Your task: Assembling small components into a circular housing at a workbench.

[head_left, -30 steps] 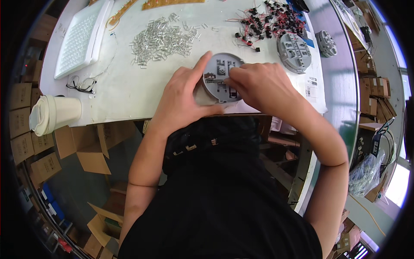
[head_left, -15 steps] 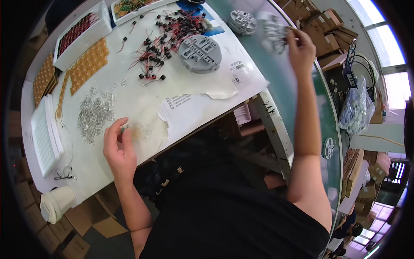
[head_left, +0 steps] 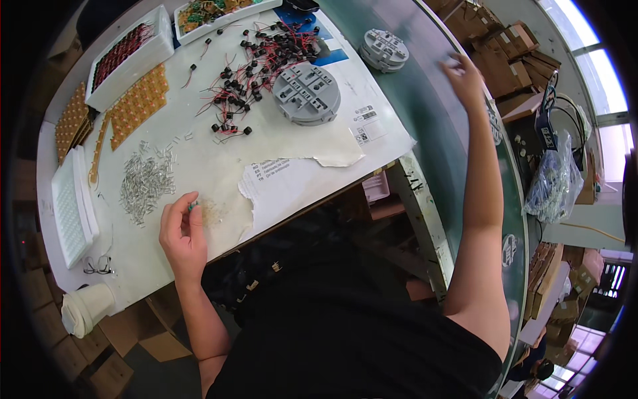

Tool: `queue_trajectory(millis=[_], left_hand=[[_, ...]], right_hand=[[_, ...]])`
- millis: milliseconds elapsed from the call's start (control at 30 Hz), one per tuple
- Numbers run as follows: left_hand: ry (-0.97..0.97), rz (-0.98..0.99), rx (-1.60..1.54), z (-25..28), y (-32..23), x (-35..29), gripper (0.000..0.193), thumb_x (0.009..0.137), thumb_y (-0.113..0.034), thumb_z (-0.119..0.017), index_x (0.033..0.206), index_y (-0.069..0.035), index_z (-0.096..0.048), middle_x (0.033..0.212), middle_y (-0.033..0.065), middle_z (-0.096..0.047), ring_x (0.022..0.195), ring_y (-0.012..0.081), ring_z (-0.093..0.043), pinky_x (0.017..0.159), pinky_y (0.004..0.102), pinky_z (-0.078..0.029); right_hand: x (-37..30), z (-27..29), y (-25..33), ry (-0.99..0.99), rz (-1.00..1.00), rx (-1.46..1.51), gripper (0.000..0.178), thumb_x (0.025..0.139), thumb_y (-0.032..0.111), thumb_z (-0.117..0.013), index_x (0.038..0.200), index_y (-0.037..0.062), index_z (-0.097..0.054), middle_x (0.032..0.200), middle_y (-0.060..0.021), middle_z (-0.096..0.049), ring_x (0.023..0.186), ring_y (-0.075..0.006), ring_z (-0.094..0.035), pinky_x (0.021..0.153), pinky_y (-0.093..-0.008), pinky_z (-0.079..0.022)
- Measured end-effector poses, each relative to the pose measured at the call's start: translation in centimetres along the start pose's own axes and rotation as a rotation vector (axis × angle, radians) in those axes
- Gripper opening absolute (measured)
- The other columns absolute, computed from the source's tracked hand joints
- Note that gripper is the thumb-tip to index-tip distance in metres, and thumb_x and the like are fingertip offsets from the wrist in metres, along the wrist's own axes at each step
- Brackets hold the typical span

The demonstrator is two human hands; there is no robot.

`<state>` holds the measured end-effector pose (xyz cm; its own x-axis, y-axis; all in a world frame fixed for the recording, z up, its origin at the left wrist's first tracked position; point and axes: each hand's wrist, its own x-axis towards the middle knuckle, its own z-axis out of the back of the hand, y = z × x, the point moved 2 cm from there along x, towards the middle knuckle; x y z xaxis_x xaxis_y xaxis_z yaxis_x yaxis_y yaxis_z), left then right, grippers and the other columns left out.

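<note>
Above the left part of the table, my left hand [head_left: 184, 236] is closed, its thumb and forefinger pinching a tiny greenish piece [head_left: 193, 206] too small to name. A heap of small clear and silver parts [head_left: 147, 183] lies just beyond it. My right hand [head_left: 465, 78] hovers over the green conveyor belt with fingers apart and nothing in them. Behind that wrist, a grey disc-shaped housing [head_left: 494, 124] shows partly at the belt's far edge. Another grey round housing [head_left: 384, 50] lies on the belt to the left. A third round housing [head_left: 306, 93] rests on the table.
Black buzzer-like parts with red wires [head_left: 249, 70] are scattered at the table's back. Golden-brown circuit panels [head_left: 139, 106], a white foam box [head_left: 129, 56] and a white tray [head_left: 70, 206] line the left side. A white lidded cup [head_left: 90, 309] stands at the near left corner.
My right hand has let go of a grey housing, which now lies at the belt's far edge. The left hand has barely moved.
</note>
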<state>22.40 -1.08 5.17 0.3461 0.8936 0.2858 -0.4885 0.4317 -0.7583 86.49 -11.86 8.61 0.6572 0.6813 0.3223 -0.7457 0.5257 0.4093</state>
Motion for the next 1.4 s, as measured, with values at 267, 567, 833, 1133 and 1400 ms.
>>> queue_trajectory(millis=[267,567,833,1133,1400], left_hand=[[-0.007,-0.053,-0.066,4.0,2.8,-1.6,0.015,0.100,-0.001,-0.070,0.114,-0.002,-0.076,0.091,0.0068,-0.061,0.075,0.0161,-0.059,0.066,0.0286,-0.050],[-0.027,-0.160,-0.018,9.4,7.6,-4.4,0.018,0.094,-0.001,-0.075,0.112,-0.005,-0.076,0.087,0.0077,-0.063,0.077,0.0232,-0.061,0.068,0.0351,-0.051],[-0.135,-0.136,-0.245,14.9,12.3,-7.4,0.024,0.092,-0.005,-0.080,0.116,-0.007,-0.078,0.094,0.0086,-0.069,0.085,0.0252,-0.066,0.075,0.0352,-0.055],[-0.147,-0.298,-0.088,16.8,15.1,-9.0,0.040,0.085,-0.012,-0.086,0.123,-0.007,-0.077,0.112,0.0101,-0.070,0.108,0.0304,-0.068,0.094,0.0410,-0.057],[0.135,-0.331,0.208,17.8,12.2,-9.8,0.073,0.071,-0.021,-0.090,0.139,-0.009,-0.068,0.123,0.0090,-0.065,0.121,0.0311,-0.063,0.102,0.0436,-0.054]], right_hand=[[-1.7,-8.6,13.5,0.295,0.186,0.067,0.092,0.079,0.042,-0.090,0.159,0.0139,-0.054,0.138,-0.0201,-0.069,0.124,-0.0308,-0.069,0.105,-0.0418,-0.055],[-15.3,-5.9,34.5,0.500,0.818,0.132,0.088,0.075,0.032,-0.095,0.153,0.0137,-0.060,0.138,-0.0145,-0.067,0.126,-0.0260,-0.068,0.104,-0.0395,-0.055],[-22.9,-6.8,43.8,0.738,0.697,0.299,0.091,0.072,0.018,-0.096,0.154,0.0075,-0.057,0.154,-0.0132,-0.058,0.131,-0.0290,-0.065,0.107,-0.0447,-0.055],[-31.6,-13.3,55.3,1.037,1.246,0.155,0.075,0.074,0.005,-0.092,0.144,0.0067,-0.065,0.152,-0.0141,-0.062,0.117,-0.0199,-0.074,0.094,-0.0350,-0.059],[-28.0,-22.1,59.9,0.815,0.764,0.031,0.025,0.090,0.021,-0.078,0.109,0.0056,-0.080,0.100,-0.0086,-0.080,0.092,-0.0298,-0.075,0.084,-0.0413,-0.058]])
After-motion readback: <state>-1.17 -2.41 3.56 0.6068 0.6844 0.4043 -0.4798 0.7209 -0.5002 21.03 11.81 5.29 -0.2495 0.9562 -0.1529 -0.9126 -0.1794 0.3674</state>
